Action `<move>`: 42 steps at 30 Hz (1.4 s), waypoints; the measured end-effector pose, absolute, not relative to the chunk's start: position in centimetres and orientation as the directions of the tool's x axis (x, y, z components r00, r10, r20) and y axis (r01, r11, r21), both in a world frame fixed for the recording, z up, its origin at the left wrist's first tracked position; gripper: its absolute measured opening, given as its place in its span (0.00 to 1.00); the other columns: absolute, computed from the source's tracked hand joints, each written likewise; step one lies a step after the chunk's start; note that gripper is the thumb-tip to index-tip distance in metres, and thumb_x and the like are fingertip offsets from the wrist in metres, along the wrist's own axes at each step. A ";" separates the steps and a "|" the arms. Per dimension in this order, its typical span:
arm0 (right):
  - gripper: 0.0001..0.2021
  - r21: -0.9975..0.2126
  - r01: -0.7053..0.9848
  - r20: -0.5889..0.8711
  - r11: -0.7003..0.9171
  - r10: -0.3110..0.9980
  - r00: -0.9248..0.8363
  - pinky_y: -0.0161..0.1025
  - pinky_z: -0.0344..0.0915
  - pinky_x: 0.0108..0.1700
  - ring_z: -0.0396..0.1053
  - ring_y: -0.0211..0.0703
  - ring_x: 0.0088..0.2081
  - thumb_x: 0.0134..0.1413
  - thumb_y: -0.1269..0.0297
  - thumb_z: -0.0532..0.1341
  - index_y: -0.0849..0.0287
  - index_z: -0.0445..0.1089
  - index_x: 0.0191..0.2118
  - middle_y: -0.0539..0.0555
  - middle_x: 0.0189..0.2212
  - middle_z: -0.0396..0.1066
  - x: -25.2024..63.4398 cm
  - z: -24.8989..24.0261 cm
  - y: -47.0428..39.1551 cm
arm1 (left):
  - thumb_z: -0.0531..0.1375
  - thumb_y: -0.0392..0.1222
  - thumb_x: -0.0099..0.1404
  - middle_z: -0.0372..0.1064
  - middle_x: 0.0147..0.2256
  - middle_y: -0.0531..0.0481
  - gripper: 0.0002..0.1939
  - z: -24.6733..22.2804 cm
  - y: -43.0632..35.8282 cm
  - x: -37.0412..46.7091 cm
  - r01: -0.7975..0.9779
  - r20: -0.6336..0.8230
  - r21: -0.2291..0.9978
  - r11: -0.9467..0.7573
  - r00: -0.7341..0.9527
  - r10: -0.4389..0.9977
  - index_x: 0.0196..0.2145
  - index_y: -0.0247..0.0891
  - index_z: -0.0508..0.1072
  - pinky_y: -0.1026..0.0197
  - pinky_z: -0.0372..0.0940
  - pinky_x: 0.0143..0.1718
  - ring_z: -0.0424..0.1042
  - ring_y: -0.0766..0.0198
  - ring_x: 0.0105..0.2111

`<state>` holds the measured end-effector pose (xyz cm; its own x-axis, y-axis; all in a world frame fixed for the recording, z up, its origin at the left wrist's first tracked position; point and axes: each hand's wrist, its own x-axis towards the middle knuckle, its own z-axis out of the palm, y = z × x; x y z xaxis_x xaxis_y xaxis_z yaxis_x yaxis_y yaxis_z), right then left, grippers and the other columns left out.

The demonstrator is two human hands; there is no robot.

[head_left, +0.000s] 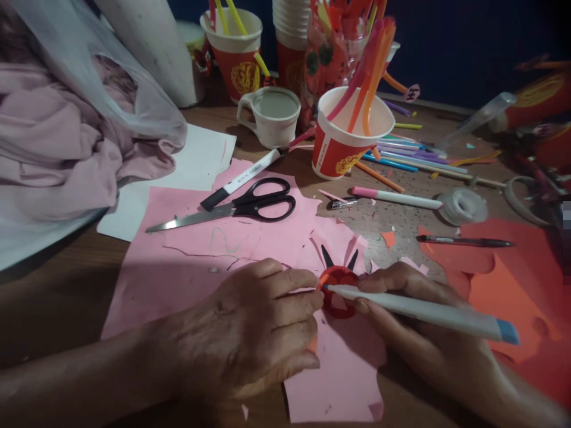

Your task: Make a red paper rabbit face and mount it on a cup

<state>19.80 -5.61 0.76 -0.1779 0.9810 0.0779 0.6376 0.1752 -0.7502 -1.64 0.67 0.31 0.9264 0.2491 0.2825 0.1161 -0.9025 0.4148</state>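
Head camera: had the right hand (428, 348) closed on a blue-ended white pen (428, 309), barrel pinched between thumb and fingertips, nib at a red disc (341, 278), blue end pointing toward the right edge of the desk (53, 303). Laid the left hand (263, 327) palm down, fingers nearly straight, tips against the disc's left rim (could not tell of any grip beneath the palm). Had the disc over pink paper (178, 285), between both hands, with two black prongs (327, 257) sticking out toward the desk's far edge. Saw black-handled scissors (236, 206) beyond the left hand, on the same pink paper, with a black-capped marker (250, 175) close alongside. Found red paper (486, 238) toward the desk's right edge, bearing orange paper (504, 297) and a black pen (466, 241). Had a tape roll (461, 205) just beyond, at the tip of a pink-and-white pen (397, 197). Noted, toward the far edge, a red-and-white paper cup (330, 148) holding pink and orange tubes (372, 77), near a white mug (274, 122). Saw pink cloth (57, 131) heaped toward the far left corner, partly inside a translucent bag (147, 113).
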 end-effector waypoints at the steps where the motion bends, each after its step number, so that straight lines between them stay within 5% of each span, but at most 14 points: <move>1: 0.03 -0.743 0.644 0.082 0.180 0.980 -0.179 0.28 0.66 0.25 0.72 0.34 0.27 0.56 0.67 0.59 0.54 0.70 0.33 0.48 0.27 0.74 19.8 0.8 -5.6 | 0.53 0.39 0.66 0.73 0.34 0.47 0.11 0.3 0.7 -1.6 0.115 0.289 0.417 -0.902 0.924 0.251 0.28 0.36 0.70 0.57 0.62 0.37 0.68 0.58 0.40; 10: 0.03 -0.727 0.648 0.132 0.228 0.972 -0.195 0.29 0.67 0.24 0.72 0.36 0.25 0.56 0.67 0.58 0.54 0.68 0.33 0.48 0.25 0.74 19.8 0.7 -5.7 | 0.52 0.38 0.67 0.74 0.38 0.44 0.13 0.6 1.0 -1.4 0.065 0.275 0.440 -0.896 0.940 0.203 0.27 0.33 0.71 0.55 0.61 0.45 0.69 0.57 0.44; 42: 0.04 -0.729 0.657 0.105 0.193 0.980 -0.171 0.33 0.67 0.23 0.71 0.38 0.24 0.54 0.68 0.59 0.54 0.68 0.29 0.50 0.24 0.73 19.8 1.2 -5.6 | 0.52 0.38 0.66 0.74 0.37 0.44 0.13 0.8 0.9 -1.2 0.105 0.226 0.467 -0.878 0.946 0.233 0.27 0.33 0.71 0.55 0.59 0.42 0.70 0.58 0.42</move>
